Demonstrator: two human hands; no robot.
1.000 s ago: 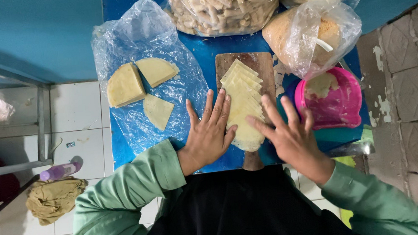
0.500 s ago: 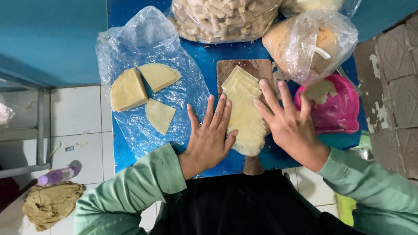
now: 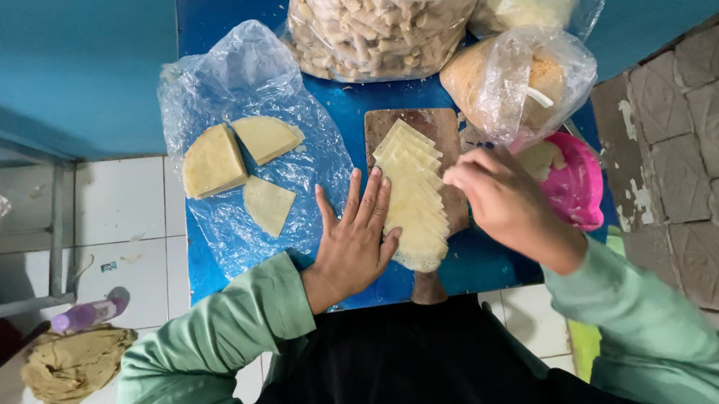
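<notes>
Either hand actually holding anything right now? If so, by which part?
Left hand holds nothing: it lies flat, fingers spread against the left edge of the stacked slices. Right hand hovers curled at their right edge; a grip cannot be told.

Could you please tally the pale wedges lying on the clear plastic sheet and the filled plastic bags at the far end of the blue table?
Pale wedges on the clear plastic sheet: 3
Filled plastic bags: 3
Total: 6
</notes>
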